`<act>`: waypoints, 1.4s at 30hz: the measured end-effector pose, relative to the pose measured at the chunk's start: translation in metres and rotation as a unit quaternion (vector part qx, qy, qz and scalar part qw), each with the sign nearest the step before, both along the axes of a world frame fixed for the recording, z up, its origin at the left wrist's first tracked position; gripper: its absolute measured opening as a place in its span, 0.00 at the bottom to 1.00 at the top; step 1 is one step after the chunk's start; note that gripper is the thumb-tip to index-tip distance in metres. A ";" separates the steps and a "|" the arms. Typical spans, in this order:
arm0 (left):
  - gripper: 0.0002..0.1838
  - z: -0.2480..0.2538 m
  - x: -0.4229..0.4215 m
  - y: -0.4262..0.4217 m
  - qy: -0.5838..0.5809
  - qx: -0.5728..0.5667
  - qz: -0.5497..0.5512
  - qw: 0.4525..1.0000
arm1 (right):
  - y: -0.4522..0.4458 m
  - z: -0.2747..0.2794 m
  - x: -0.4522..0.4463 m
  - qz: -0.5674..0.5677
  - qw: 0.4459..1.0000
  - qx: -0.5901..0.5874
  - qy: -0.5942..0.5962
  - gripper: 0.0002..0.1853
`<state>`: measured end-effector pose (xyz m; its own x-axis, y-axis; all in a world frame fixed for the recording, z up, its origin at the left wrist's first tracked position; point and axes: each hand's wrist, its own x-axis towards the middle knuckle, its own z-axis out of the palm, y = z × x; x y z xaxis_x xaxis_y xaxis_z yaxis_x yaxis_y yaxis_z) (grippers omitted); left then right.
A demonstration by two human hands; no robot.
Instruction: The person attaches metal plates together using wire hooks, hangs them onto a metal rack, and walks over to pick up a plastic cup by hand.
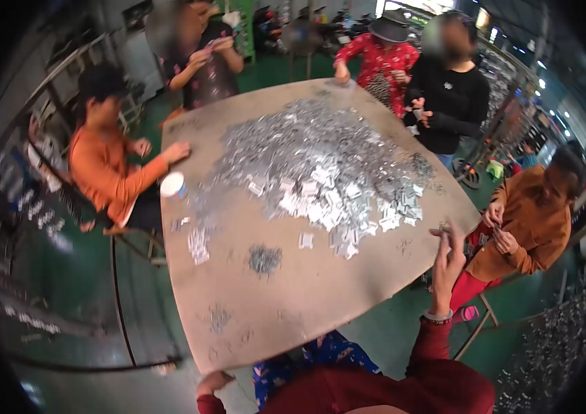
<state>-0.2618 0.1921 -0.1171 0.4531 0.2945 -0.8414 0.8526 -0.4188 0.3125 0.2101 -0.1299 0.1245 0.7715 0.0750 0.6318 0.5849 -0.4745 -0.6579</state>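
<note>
My right hand [448, 261] is raised over the right edge of the table [348, 290], its fingers stretched out and apart, with nothing visible in them. Down at the near left corner of the table is my left hand [216, 381]; its fingers are too small and hidden to read. A large heap of flat silvery metal pieces [320, 186] covers the middle and far part of the tabletop. Nearer to me lie a small dark pile of thin metal bits [264, 259], a looser scatter of them [218, 318], and a short stack of bright pieces [198, 246].
A white cup [173, 184] stands at the table's left edge. A person in orange [106, 162] sits at left, and another in an orange-brown top [538, 217] sits at right, handling something small. Several people stand along the far side.
</note>
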 end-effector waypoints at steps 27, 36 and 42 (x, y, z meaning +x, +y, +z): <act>0.17 -0.040 -0.209 -0.048 -0.068 0.015 0.390 0.918 | 0.161 -0.159 -0.004 -0.045 0.915 -0.269 0.298 0.34; 0.14 0.006 -0.367 -0.017 -0.254 -0.082 0.691 0.672 | 0.205 -0.046 -0.187 -0.016 0.966 -0.243 0.088 0.35; 0.12 -0.100 -0.489 -0.241 -0.273 0.260 0.561 0.737 | 0.324 -0.047 -0.345 0.552 0.529 -0.645 0.010 0.16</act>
<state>-0.7507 -0.0486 -0.2172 -0.0921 0.9597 -0.2654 0.5605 0.2702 0.7828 -0.1345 0.1943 0.0772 -0.1859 0.8449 -0.5015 0.9730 0.0873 -0.2136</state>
